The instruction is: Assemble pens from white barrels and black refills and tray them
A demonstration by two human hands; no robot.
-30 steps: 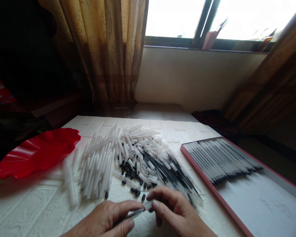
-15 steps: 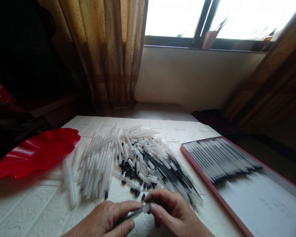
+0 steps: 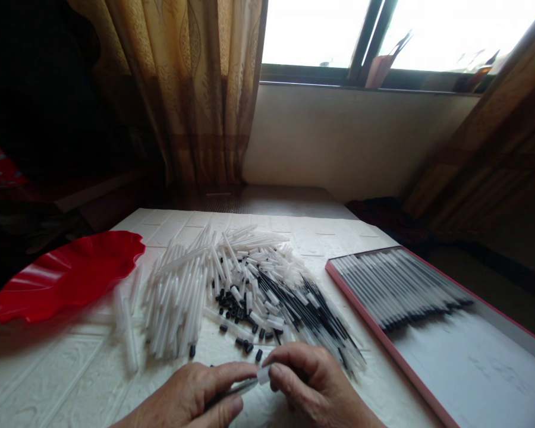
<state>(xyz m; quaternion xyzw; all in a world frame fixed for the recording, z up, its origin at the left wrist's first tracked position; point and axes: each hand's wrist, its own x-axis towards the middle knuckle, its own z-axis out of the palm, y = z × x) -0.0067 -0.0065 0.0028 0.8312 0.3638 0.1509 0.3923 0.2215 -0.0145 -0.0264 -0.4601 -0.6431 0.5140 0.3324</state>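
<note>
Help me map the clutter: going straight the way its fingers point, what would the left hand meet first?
The small white cap pinched by the right hand; the left hand, holding a thin pen part, sits right beside it, though depth is unclear.

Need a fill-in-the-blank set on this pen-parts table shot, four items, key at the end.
1. The wavy dish is coloured ____.
2. The tray holding a row of pens sits on the person's ____ side.
3. The small loose plugs beside the tubes are ____.
4. The left hand grips a thin pen part; the right hand pinches a small cap, ____ in colour.
Missing words: red, right, black, white.
</note>
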